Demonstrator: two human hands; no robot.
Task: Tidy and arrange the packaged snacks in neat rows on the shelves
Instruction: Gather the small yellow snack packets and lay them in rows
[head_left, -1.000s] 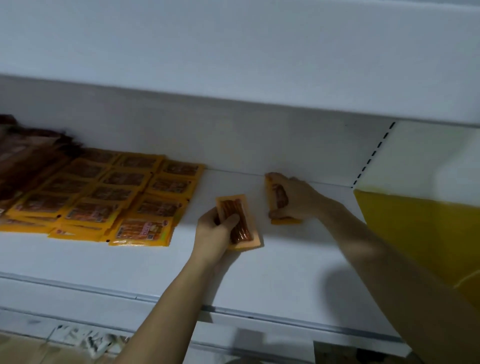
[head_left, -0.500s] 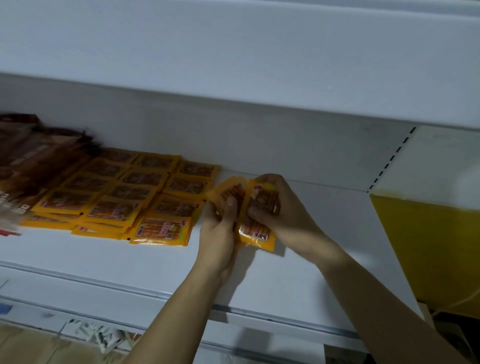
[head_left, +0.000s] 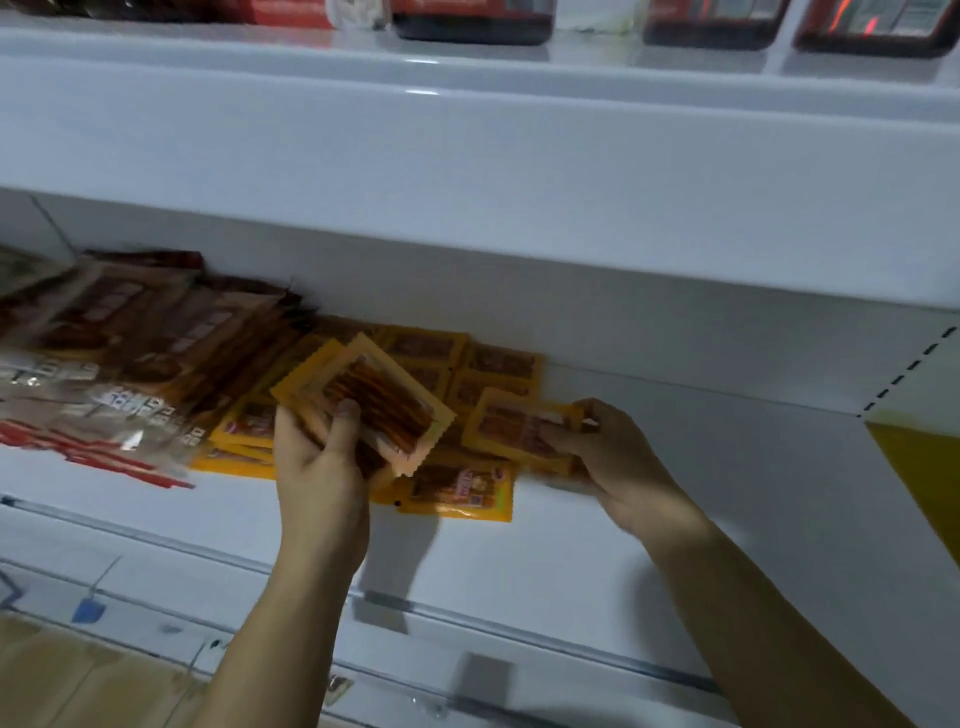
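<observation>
We grip a tilted orange packet (head_left: 374, 400) in our left hand (head_left: 322, 467), thumb pressed on its clear window, above the orange packets (head_left: 457, 488) lying in rows on the white shelf (head_left: 675, 519). Our right hand (head_left: 613, 457) pinches a second packet (head_left: 519, 423) just beside them. Printing is too blurred to read. Brown packets (head_left: 135, 332) crowd the left.

Snack pkts (head_left: 457, 491) orange-yellow w/ red-brown centres; pkts at left (head_left: 130, 332) dark brown; shelf (head_left: 649, 571) white; side panel (head_left: 924, 467) yellow
</observation>
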